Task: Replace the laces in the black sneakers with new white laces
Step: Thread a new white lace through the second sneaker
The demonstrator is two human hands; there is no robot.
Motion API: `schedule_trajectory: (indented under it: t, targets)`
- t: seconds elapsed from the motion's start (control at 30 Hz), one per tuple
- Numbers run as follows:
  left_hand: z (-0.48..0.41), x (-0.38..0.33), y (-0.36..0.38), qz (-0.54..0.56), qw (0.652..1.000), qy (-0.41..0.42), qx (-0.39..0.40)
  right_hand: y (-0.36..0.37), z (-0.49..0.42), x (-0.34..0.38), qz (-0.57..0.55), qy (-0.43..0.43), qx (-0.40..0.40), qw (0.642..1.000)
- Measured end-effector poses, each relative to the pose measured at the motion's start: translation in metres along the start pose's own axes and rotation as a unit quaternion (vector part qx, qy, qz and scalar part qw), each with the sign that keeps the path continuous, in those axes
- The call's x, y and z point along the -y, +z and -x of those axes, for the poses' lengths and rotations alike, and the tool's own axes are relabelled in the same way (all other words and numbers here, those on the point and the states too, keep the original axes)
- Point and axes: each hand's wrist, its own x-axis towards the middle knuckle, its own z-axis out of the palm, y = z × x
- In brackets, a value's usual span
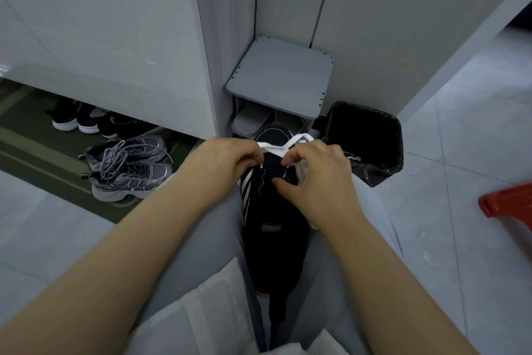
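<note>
A black sneaker (273,228) with white side stripes and a red tongue label lies between my knees, toe pointing away from me. A flat white lace (277,149) stretches over its toe end between both hands. My left hand (227,161) pinches one side of the lace, whose tip hangs below its fingers. My right hand (316,179) pinches the other side, and a loop of lace rises behind it. Something pale and crumpled shows under my right palm; I cannot tell what it is. The eyelets are partly hidden by my fingers.
A grey shoe rack (280,78) with slippers stands just beyond the sneaker. To its right is a black-lined waste bin (371,141). Grey sneakers (129,170) and dark shoes (86,120) lie on a green mat at left. A red stool (509,205) sits at right.
</note>
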Motion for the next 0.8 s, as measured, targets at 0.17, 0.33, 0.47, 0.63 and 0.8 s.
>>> schedule_trajectory:
  t: [0.17, 0.33, 0.47, 0.63, 0.8]
  targets:
    - [0.005, -0.019, 0.003, -0.045, 0.998, -0.014, 0.041, -0.005, 0.004, -0.004, -0.021, 0.017, 0.013, 1.000]
    - [-0.007, -0.032, 0.009, -0.107, 0.989, -0.061, 0.079, -0.005, 0.002, -0.004, -0.007, 0.015, 0.000, 1.000]
    - [-0.013, -0.032, 0.010, -0.085, 0.993, -0.043, 0.070, -0.007, 0.000, -0.005, 0.022, 0.010, 0.009, 1.000]
    - [-0.013, -0.022, 0.003, -0.008, 0.994, -0.043, 0.099, -0.014, -0.009, -0.006, 0.068, -0.028, 0.077, 0.994]
    - [-0.010, -0.015, 0.003, 0.022, 0.995, -0.056, 0.081, -0.021, -0.015, -0.002, 0.100, -0.067, 0.128, 0.984]
